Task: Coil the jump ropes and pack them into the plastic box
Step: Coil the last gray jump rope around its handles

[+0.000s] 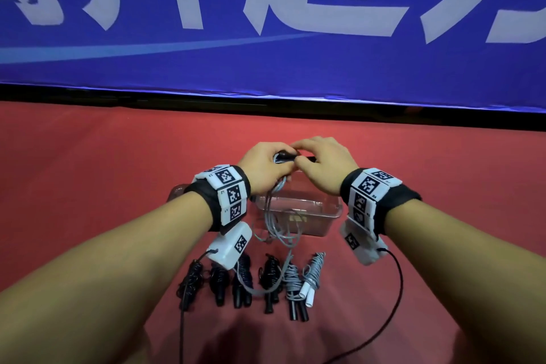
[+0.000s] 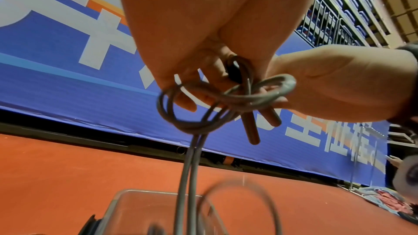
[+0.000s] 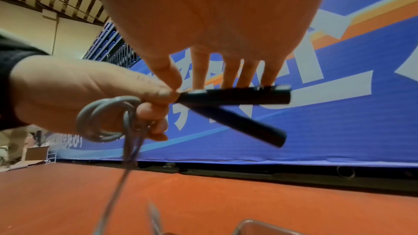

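A jump rope with a grey cord [image 1: 273,216] and two black handles [image 3: 235,96] hangs above the clear plastic box [image 1: 298,204]. My left hand [image 1: 266,168] grips several loops of the cord [image 3: 106,119] and the near ends of the handles. My right hand [image 1: 322,162] pinches the upper handle from above, thumb at its end [image 3: 174,85]. The second handle [image 3: 237,124] slants downward. Two strands of cord [image 2: 190,176] drop from the loops into the box [image 2: 135,203]. The cord's low end is blurred.
On the red floor in front of the box lie several coiled ropes, black ones [image 1: 245,278] and grey ones [image 1: 295,281], one with white handles [image 1: 307,294]. A blue banner [image 1: 266,38] runs along the back. A black cable [image 1: 396,289] trails from my right wrist.
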{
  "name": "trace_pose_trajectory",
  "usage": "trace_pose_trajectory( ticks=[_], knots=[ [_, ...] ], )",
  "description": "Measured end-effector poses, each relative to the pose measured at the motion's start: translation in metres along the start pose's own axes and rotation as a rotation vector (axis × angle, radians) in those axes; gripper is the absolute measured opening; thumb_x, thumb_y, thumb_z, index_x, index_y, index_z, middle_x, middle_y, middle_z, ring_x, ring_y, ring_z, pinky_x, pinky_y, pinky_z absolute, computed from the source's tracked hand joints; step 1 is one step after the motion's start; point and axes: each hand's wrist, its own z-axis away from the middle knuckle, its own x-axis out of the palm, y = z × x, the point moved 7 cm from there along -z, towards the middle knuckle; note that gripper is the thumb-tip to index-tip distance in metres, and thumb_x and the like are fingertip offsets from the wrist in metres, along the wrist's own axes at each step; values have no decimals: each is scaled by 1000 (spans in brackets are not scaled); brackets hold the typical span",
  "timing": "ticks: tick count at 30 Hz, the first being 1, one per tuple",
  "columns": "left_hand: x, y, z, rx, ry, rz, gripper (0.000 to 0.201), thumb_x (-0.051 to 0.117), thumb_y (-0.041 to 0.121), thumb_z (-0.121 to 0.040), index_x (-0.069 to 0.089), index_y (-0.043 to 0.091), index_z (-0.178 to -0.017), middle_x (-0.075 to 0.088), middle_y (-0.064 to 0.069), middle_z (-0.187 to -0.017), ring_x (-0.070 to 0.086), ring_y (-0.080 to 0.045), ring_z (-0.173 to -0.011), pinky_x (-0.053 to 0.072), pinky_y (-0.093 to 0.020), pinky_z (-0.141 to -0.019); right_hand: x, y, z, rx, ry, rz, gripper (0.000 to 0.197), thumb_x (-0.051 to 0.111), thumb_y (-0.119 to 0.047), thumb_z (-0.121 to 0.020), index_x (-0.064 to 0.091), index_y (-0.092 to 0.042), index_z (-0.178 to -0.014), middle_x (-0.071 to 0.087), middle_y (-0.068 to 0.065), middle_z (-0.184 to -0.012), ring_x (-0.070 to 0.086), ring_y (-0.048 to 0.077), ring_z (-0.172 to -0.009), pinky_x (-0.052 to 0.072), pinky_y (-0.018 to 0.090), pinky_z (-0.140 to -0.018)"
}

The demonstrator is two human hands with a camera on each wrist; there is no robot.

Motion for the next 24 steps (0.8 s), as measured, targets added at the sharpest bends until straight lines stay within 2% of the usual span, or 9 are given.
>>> trace_pose_trajectory(
  ticks=[3,7,8,10,12,15,17,20,24],
  knots=[
    [2,4,-1,-12,-3,72,6,71,14,-93,69,20,-92,70,-7,-71,64,-22,-67,52,-33,-67,6,2,3,42,-112,-153,54,30,-50,-82,61,-32,-123,71,-3,-110,62,23,-104,46,44,-97],
    [2,8,-1,-22,-9,104,5,71,15,-94,69,17,-90,66,1,-60,60,-9,-53,46,-20,-54,6,4,5,72,-167,-290,43,37,-47,-90,69,-19,-88,72,-2,-85,63,23,-82,48,42,-88],
    [2,8,-2,-29,-9,133,4,70,14,-94,69,16,-90,65,1,-59,57,-7,-49,45,-18,-50,8,5,4,73,-185,-289,42,42,-47,-92,70,-17,-87,71,-1,-82,61,22,-78,48,41,-84],
    [-1,8,-4,-45,17,208,2,71,16,-94,70,14,-95,65,1,-59,57,-6,-47,45,-18,-49,13,9,4,58,-206,-205,38,49,-45,-99,69,-13,-98,71,5,-83,62,21,-75,50,40,-81],
    [-6,7,-6,-67,75,271,17,73,20,-93,69,13,-107,67,-1,-63,60,-5,-50,46,-18,-52,16,11,5,33,-194,-159,35,47,-44,-103,61,-12,-108,72,5,-86,68,22,-77,53,40,-79],
    [-11,7,-7,-125,115,306,32,73,24,-93,62,14,-121,69,-3,-64,52,-5,-40,38,-16,-41,11,13,8,34,-137,-195,25,43,-38,-105,49,-16,-95,66,4,-74,65,24,-60,53,38,-62],
    [-10,7,-5,-137,97,293,32,71,20,-94,63,11,-123,70,-4,-65,47,-5,-38,35,-15,-40,6,16,8,58,-115,-251,22,44,-34,-105,48,-15,-93,62,4,-69,61,24,-54,51,37,-56],
    [-1,10,-2,-121,45,326,35,65,15,-98,57,9,-132,72,-10,-76,61,-9,-47,42,-15,-43,3,18,8,131,-83,-423,21,44,-28,-106,52,-9,-101,57,6,-67,55,24,-51,50,34,-51],
    [4,17,-1,-114,52,366,39,60,27,-101,56,11,-137,69,-7,-91,68,-13,-52,47,-16,-44,4,14,10,240,-88,-671,16,46,-23,-104,54,-12,-96,49,7,-58,45,21,-45,42,23,-40]
  ],
)
